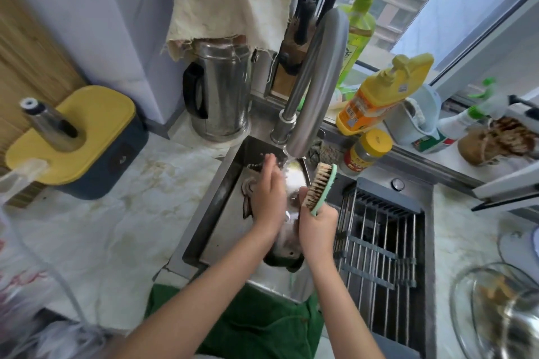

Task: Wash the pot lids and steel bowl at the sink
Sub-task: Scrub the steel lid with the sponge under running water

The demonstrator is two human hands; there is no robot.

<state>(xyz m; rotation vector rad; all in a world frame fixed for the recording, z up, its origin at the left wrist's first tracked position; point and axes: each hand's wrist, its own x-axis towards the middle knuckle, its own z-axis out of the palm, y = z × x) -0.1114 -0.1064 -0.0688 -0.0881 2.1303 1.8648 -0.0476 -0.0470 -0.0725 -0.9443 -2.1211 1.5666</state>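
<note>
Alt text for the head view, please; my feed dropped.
At the sink, the left hand presses straight-fingered on a steel item under the running faucet; the right hand grips a brush beside it. A glass lid lies on the counter, right.

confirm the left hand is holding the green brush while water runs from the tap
Wrong hand: the head view shows the right hand holding the green brush, while the left hand is under the water running from the tap.
</note>
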